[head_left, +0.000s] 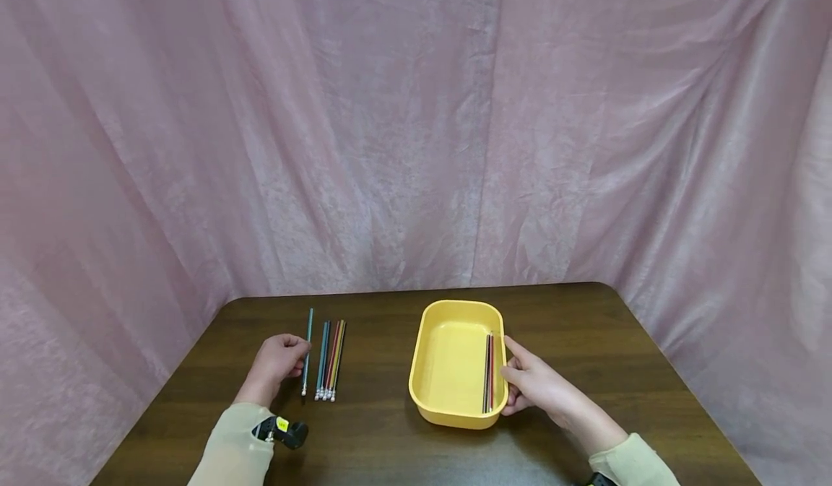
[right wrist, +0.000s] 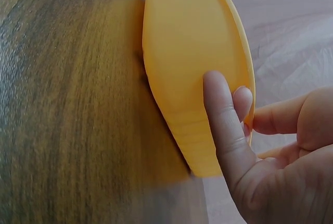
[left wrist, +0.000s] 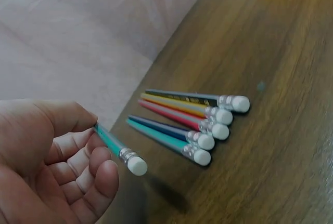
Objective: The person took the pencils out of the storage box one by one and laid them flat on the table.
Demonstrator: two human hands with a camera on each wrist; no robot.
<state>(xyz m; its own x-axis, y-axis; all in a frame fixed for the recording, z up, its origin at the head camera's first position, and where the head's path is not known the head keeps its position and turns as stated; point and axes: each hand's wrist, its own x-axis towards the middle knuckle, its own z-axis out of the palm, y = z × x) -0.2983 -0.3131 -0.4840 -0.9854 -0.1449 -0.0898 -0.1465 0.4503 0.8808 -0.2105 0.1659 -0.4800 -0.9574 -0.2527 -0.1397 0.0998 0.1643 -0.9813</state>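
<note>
Pink curtain backs wooden worktop's far edge. Yellow tray right of centre, wood stretching to right edge; right hand grips its right rim. Toward left edge, well apart: left hand, five-pencil row. Dark, red pencils line tray's right wall; left hand pinches teal pencil.

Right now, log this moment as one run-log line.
left hand: pinches teal, white-erasered pencil | right hand: grips yellow rectangular tray | brown wooden table: five multicoloured pencils
</note>
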